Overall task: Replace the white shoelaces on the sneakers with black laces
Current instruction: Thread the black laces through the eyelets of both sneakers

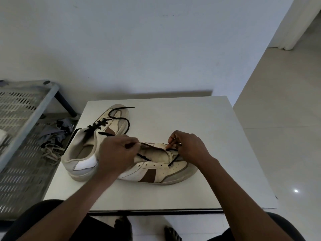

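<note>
Small white table (191, 119), two cream sneakers with brown side panels on it. The near sneaker (156, 173) lies across the near half, toe to the right, heel to the left and hidden behind the left wrist. The far sneaker (111, 122) sits at the left, toe pointing far, its heel just beside the near one's heel.

The black lace (174, 160) is in the near sneaker. It comes out of the eyelet closest to the toe on the near side and crosses up over the tongue. The other eyelets in that near row are bare.

The left hand (116, 153) is over the heel end of the near sneaker. Thumb and fingers are closed together, pinching one free end of the black lace, and a short stretch of lace runs down from the hand onto the tongue. The right hand (189, 145) is at the toe end, fingers curled, fingertips pinched on the black lace at the far eyelet row. The contact is slightly blurred.

The far sneaker carries a second black lace (128, 123), crossed through several eyelets, with loose ends looping over its toe and onto the table.

A grey mesh rack (26, 119) stands left of the table. On its lower shelf are the white laces (51, 151) in a loose tangle, with a dark cloth (60, 129) just beyond them.
</note>
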`<state>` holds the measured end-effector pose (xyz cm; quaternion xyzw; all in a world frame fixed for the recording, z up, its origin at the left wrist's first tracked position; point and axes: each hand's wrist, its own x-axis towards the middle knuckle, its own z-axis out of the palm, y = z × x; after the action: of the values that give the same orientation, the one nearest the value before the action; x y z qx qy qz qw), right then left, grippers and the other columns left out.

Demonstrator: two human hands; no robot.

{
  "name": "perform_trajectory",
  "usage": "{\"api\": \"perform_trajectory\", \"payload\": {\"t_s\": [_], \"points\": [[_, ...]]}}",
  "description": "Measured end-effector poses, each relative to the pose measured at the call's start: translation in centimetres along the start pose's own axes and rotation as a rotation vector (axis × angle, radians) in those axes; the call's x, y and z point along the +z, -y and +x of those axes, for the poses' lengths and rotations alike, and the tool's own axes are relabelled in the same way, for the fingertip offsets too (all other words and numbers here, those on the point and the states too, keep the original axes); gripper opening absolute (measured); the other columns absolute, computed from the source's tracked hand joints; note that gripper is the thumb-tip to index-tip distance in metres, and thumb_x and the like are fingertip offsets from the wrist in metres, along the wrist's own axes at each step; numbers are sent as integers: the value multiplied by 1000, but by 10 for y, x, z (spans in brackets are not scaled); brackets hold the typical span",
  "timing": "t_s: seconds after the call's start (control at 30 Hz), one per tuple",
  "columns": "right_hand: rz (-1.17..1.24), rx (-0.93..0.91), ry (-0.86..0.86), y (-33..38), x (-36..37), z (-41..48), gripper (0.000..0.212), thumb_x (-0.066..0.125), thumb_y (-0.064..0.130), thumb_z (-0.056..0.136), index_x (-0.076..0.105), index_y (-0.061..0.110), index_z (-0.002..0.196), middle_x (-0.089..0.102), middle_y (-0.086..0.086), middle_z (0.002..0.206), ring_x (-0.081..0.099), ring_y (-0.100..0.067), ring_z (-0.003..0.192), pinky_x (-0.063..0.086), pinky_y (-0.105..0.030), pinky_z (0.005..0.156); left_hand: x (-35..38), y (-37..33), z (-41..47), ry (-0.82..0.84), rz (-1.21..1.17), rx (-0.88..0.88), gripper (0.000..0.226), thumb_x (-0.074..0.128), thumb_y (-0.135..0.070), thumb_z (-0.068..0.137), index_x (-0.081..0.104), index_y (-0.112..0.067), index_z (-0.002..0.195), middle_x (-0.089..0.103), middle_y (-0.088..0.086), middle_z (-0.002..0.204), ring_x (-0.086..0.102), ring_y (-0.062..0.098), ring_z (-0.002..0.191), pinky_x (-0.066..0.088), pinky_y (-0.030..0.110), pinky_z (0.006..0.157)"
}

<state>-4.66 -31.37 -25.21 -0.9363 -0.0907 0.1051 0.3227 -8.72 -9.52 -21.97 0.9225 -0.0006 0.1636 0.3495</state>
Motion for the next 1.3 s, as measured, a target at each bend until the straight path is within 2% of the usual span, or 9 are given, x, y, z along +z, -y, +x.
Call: {"api": "perform_trajectory", "payload": {"t_s": [0.2, 0.37, 0.5, 0.6, 0.67, 0.93, 1.07, 1.2, 1.3], "points": [[-21, -3, -6, 0, -2, 1, 25, 56, 8, 87, 60, 31, 93, 71, 26, 84, 53, 14, 75, 44, -27, 84, -55, 38, 5, -29, -223, -359, 24, 78, -8, 74, 74, -32, 72, 68, -15, 57, 64, 6, 56, 52, 20, 59], [-47, -4, 22, 2, -6, 3, 24, 56, 9, 88, 60, 32, 94, 70, 28, 85, 59, 5, 85, 43, -35, 94, -94, 73, 8, -41, -227, -611, 3, 72, -11, 81, 74, -13, 82, 71, -3, 63, 62, 13, 57, 43, 24, 58], [-9, -11, 20, 4, -5, 3, 28, 56, 4, 85, 59, 31, 91, 69, 28, 79, 61, 3, 92, 42, -39, 97, -73, 51, -2, 52, 521, -158, 12, 70, -17, 81, 68, -8, 88, 67, 11, 88, 58, 32, 82, 41, 34, 71], [41, -36, 10, 3, -3, 1, 33, 57, -1, 78, 60, 31, 89, 69, 27, 78, 62, 5, 90, 44, -38, 96, -42, 9, -15, -14, 434, 164, 16, 61, -27, 82, 64, -12, 87, 64, 5, 87, 57, 26, 82, 44, 36, 71], [93, -62, 0, 5, -2, 0, 39, 56, -5, 77, 60, 32, 90, 70, 24, 79, 62, 6, 89, 47, -34, 93, -14, -5, -19, 120, 387, 299, 21, 52, -28, 83, 69, -16, 85, 69, -2, 83, 62, 20, 78, 49, 33, 67], [220, -94, 29, 5, -4, -2, 65, 42, -17, 73, 56, 26, 119, 65, 11, 107, 57, -6, 106, 51, -31, 86, 48, -17, -5, 450, 616, 195, 33, 48, -19, 94, 64, -33, 119, 70, -4, 105, 64, 18, 96, 50, 29, 76], [197, 7, 145, -4, -14, 3, 57, 66, 8, 85, 45, 29, 134, 60, 5, 124, 53, -10, 116, 45, -27, 95, 53, -15, 7, 469, 580, 147, 29, 55, -17, 91, 69, -30, 112, 71, -1, 98, 66, 18, 89, 54, 29, 71], [175, 93, 235, -11, -17, -1, 92, 86, 23, 68, 34, 33, 143, 48, 0, 139, 49, -16, 120, 42, -27, 95, 48, -8, 1, 376, 507, 234, 22, 57, -22, 89, 73, -31, 101, 73, -5, 86, 68, 16, 81, 54, 28, 64], [134, 128, 277, -12, -12, -2, 103, 88, 19, 65, 27, 34, 147, 38, 0, 146, 43, -20, 128, 40, -29, 98, 39, -7, 3, 282, 512, 308, 9, 79, -15, 68, 74, -22, 68, 65, -4, 59, 63, 18, 54, 38, 22, 42]]}}
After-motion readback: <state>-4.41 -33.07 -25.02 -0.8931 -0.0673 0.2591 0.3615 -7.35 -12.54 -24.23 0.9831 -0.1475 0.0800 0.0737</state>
